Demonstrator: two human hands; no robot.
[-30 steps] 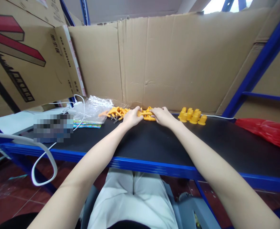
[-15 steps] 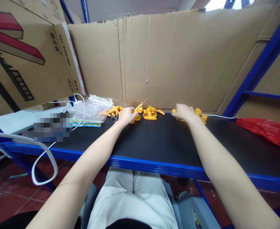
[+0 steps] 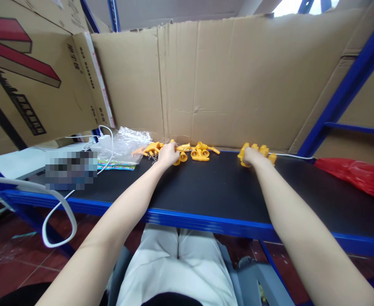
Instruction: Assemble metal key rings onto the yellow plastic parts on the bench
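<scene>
My left hand is at the back of the black shelf top, fingers closed, with a yellow tip showing above them. What kind of piece it is, I cannot make out. Beside this hand lie yellow cup-shaped pieces and an orange-yellow piece with small metal chains near it. Farther right, my right hand is closed on a yellow plastic piece, its fingertips mostly hidden. More yellow pieces lie just behind and right of it. Between the hands rests a yellow part with two round cups.
Clear plastic bags and a white cable lie at the left, near a blurred-out object. Cardboard walls the back. A red plastic bag lies at the right by a blue post. A blue rail edges the front.
My right hand has moved right with yellow plastic, reaching the yellow pieces there. The twisted yellow rod with its bead chain no longer sticks out from my left hand, which has barely moved.
</scene>
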